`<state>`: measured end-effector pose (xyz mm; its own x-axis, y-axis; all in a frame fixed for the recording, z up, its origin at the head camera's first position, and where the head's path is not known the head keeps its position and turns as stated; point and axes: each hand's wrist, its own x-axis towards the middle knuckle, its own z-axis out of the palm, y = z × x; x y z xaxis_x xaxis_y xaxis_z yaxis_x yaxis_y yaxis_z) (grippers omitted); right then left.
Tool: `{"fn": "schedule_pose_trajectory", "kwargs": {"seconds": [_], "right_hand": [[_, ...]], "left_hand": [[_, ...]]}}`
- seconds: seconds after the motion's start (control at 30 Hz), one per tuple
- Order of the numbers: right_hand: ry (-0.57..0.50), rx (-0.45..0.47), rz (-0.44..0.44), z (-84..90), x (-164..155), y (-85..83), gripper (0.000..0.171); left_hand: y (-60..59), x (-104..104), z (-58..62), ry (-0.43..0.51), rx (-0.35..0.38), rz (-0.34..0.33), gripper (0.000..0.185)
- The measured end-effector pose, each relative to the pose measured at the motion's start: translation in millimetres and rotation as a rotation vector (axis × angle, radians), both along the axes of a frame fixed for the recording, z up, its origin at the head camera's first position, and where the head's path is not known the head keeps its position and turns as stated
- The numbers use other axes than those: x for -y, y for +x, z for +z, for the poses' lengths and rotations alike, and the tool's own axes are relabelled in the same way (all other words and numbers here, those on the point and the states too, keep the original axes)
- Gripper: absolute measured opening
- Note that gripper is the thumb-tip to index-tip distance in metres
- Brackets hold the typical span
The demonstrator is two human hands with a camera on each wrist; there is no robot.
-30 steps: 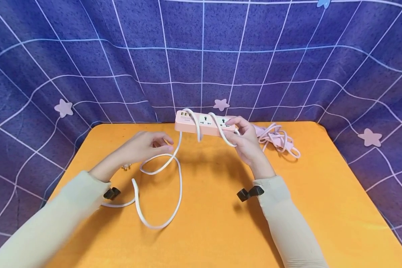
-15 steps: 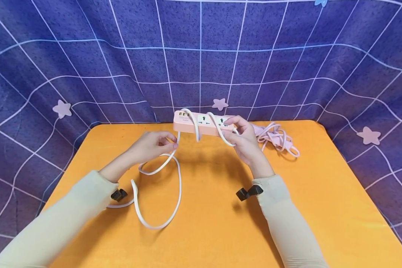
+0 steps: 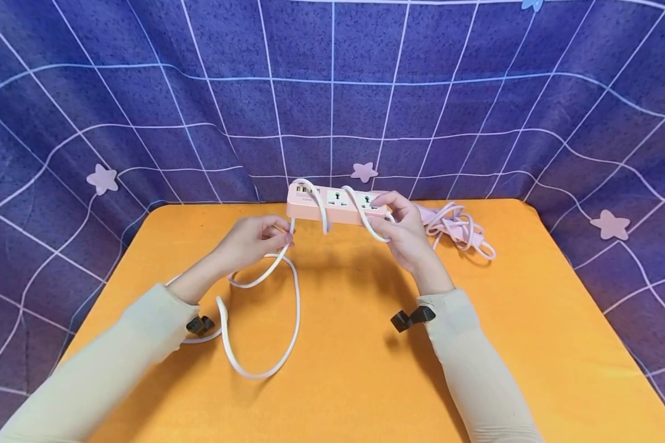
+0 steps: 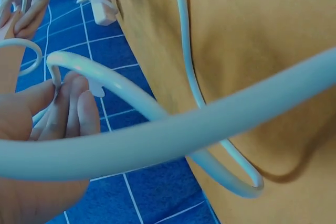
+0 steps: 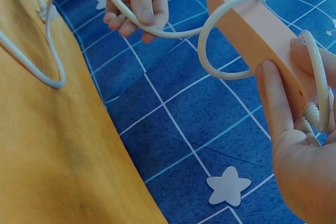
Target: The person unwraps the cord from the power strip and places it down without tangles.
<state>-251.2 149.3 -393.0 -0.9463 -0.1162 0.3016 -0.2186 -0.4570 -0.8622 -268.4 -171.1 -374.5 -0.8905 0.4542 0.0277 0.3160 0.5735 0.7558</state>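
A pink power strip (image 3: 332, 206) with white sockets and USB ports is held above the table. Its white cord (image 3: 297, 295) winds loosely round it. The right hand (image 3: 407, 237) grips the strip's right end, fingers on top and thumb below, near where the cord leaves the body. At the strip's left end, the left hand (image 3: 255, 240) pinches the cord between thumb and fingers, as the left wrist view also shows at the cord's bend (image 4: 65, 61). From there the cord drops in loops onto the table; part of it passes behind the left forearm.
A second, lilac-pink power strip (image 3: 459, 232) bundled in its own cord lies at the table's back right. The orange tabletop (image 3: 354, 369) meets a blue curtain (image 3: 332, 104) with a white grid behind it. Small star shapes (image 3: 611, 226) dot the curtain.
The left hand has moved right to the hanging cord and now pinches it. The cord's wrap at the strip's left end has shifted slightly left. The right hand stays put.
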Motion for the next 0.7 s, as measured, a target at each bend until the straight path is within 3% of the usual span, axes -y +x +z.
{"fn": "schedule_pose_trajectory", "kwargs": {"seconds": [0.2,0.5,0.7], "right_hand": [[0.006,-0.001,-0.002,-0.4,-0.3,0.2,0.044],[0.016,0.008,-0.005,0.7,0.3,-0.4,0.044],[0.023,0.010,-0.013,0.9,-0.1,-0.3,0.044]], "left_hand": [[-0.9,1.3,4.7,-0.048,-0.086,0.040,0.020],[-7.4,5.4,8.0,-0.009,-0.190,0.078,0.023],[-9.9,7.7,14.4,-0.022,-0.300,0.098,0.020]]}}
